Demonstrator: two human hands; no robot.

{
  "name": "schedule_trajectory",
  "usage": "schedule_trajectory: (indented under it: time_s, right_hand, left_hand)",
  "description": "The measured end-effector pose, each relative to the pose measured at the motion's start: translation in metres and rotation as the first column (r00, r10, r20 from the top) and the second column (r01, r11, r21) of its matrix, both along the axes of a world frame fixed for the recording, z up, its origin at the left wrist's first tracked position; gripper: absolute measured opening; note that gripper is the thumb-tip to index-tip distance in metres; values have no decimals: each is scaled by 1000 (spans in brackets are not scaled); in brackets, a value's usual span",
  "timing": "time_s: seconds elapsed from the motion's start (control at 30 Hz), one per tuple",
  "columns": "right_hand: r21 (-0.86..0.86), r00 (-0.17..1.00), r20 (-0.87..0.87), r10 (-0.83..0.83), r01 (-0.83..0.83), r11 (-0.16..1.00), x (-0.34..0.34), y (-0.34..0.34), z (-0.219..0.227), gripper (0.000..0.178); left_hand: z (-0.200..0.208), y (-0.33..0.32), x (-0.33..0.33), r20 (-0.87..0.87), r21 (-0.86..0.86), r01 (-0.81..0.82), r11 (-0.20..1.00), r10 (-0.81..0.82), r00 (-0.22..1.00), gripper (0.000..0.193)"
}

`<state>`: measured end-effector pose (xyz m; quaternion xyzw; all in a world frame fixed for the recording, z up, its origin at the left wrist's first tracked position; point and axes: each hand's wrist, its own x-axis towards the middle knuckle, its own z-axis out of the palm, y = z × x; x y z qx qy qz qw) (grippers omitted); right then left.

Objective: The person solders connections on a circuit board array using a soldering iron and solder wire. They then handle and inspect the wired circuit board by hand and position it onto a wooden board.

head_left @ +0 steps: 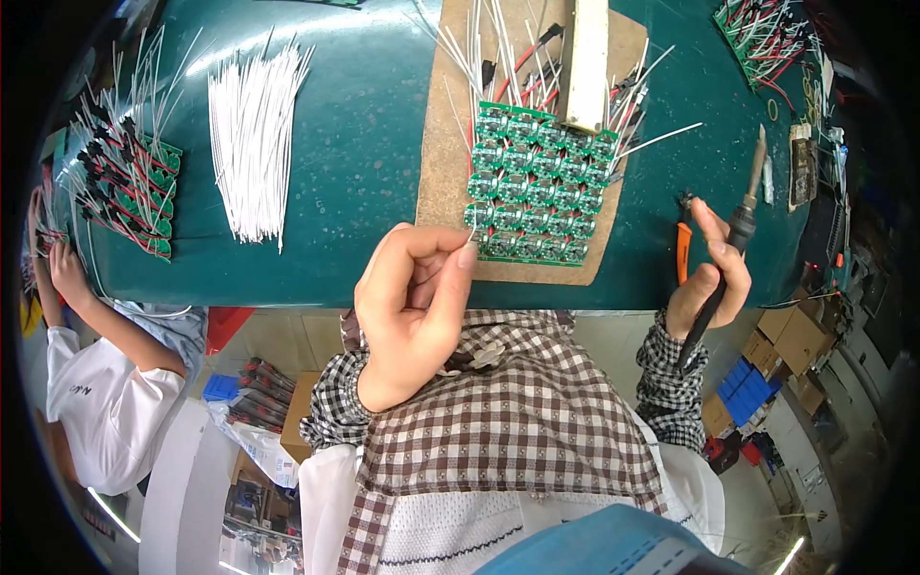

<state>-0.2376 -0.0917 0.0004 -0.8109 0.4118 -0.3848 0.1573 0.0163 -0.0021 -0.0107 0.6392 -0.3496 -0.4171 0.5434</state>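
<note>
A green panel of small circuit boards (537,182) lies on a brown board (446,125) in front of me. Thumb and forefinger of my left hand (412,297) are pinched at the panel's lower left corner, on what looks like the end of a thin white wire (472,230). My right hand (711,273) holds a soldering iron (743,220) like a pen, its tip pointing up and away from the panel. White, red and black wires (537,77) stick out from the panel's far side, where a pale bar (586,67) rests over them.
A bundle of white wires (257,144) lies on the green table (355,144). Wired boards (144,192) sit at the left and more boards (757,43) at the far right. Orange-handled pliers (682,251) lie beside my right hand. Another person's hand (69,273) is at the left edge.
</note>
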Motion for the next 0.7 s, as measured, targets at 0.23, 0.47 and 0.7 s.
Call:
schedule_trajectory:
  time_s: [0.23,0.47,0.7]
  right_hand:
    - [52,992,125,5,-12,999,36,-9,7,28]
    - [244,912,400,91,-201,949,76,48,15,24]
    - [361,804,546,235,-479,800,79,76,21,40]
  left_hand:
    - [15,1,16,16,-58,-60,997,61,998,7]
    - [28,11,6,-44,-240,342,908,-363,931,5]
    - [30,50,7,47,-363,355,862,-363,931,8]
